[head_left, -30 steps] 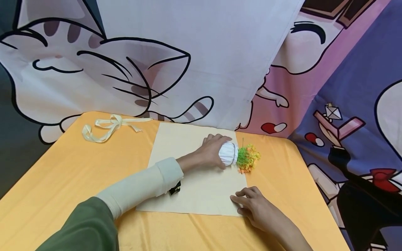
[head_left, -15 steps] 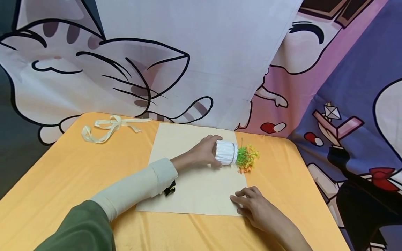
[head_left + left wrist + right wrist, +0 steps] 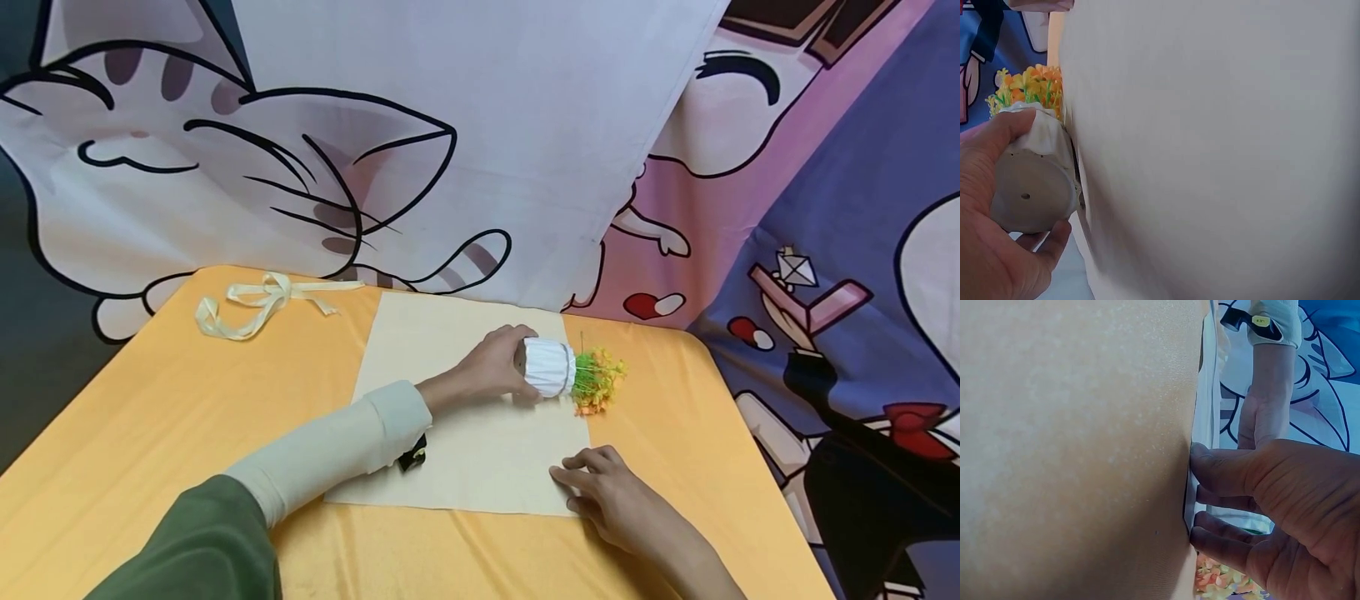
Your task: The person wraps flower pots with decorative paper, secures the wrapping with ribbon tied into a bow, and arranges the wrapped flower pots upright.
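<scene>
A small flower pot (image 3: pixel 550 367) wrapped in pleated white material lies on its side on a cream square sheet (image 3: pixel 480 462). Yellow and orange artificial flowers (image 3: pixel 596 377) stick out past the sheet's right edge. My left hand (image 3: pixel 491 365) grips the pot near its base, thumb on one side and fingers on the other. In the left wrist view the round grey pot bottom (image 3: pixel 1032 190) faces the camera, a small hole at its middle. My right hand (image 3: pixel 611 498) rests at the sheet's lower right edge, its relaxed fingertips touching there, as the right wrist view also shows.
A loosely looped cream ribbon (image 3: pixel 258 304) lies at the back left of the table with its orange-yellow cloth (image 3: pixel 390 550). Behind stands a hanging cloth (image 3: pixel 540 158) printed with a cartoon cat and figures, along the table's back and right edges.
My left hand first drew back along the pot toward its base, uncovering more of the white wrap. Then hand and pot shifted slightly right. My right hand has stayed in place.
</scene>
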A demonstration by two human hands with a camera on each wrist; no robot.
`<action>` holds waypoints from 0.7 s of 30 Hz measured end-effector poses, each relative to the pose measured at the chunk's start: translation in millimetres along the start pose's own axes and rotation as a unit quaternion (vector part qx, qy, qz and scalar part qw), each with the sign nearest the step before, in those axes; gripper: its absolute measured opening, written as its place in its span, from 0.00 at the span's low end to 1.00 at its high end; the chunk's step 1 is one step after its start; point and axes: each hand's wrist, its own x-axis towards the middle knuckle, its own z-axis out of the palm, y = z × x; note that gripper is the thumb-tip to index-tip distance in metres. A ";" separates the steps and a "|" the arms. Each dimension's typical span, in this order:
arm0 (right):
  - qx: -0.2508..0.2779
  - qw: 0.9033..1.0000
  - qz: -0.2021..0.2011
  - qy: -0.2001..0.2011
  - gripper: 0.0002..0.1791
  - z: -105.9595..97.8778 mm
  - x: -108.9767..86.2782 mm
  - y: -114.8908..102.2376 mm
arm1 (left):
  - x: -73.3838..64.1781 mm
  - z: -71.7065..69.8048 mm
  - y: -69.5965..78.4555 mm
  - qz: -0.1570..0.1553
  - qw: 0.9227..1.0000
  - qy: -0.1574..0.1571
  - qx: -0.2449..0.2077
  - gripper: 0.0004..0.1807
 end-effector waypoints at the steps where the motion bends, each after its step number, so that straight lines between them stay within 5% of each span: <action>1: -0.001 1.000 -0.001 0.000 0.23 0.0 0.0 -0.2 | -0.5 0.0 0.6 0.000 1.000 0.001 0.001 0.50; 2: -0.003 1.000 -0.002 0.000 0.23 0.0 0.0 -0.4 | 4.4 4.9 -8.3 0.008 1.000 0.005 0.003 0.52; 8: -0.007 1.000 0.000 -0.005 0.23 -0.5 0.8 -1.8 | 3.0 4.8 -9.4 0.007 1.000 -0.005 -0.011 0.52; 9: -0.007 1.000 0.000 -0.006 0.23 -0.7 0.9 -1.9 | -2.3 -0.1 -0.5 -0.002 1.000 -0.011 -0.014 0.52; 21: -0.006 1.000 0.000 -0.020 0.21 -6.0 4.6 -1.7 | -7.5 -4.2 -0.7 -0.033 0.999 -0.027 -0.002 0.66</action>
